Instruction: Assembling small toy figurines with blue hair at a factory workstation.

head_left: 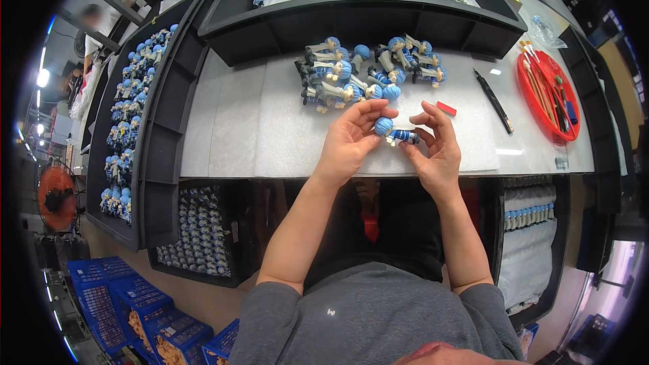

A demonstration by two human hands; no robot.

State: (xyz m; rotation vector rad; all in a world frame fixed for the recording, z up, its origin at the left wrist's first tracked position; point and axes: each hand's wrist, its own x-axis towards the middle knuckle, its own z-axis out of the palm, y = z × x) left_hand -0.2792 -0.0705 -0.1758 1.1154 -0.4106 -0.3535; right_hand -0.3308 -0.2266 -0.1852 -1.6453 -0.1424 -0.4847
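Hands: I see the left hand (pixel 350 140) grasping the figurine (pixel 400 135) by its blue head, the right hand (pixel 438 147) curled about its feet, closure unclear to me | Position: sideways above the counter (pixel 226 118) | Handling: I would advise light, two-ended support and slow turning | Obscured: feet partly masked; face unreadable; far black tray (pixel 365 30) cropped above.

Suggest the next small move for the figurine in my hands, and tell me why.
I'd probably roll the figurine gently between your fingertips to check its other side. Your left hand is at its blue-haired head and your right hand is at its feet, so both ends look steadied, and it lies sideways with only one side facing the camera.
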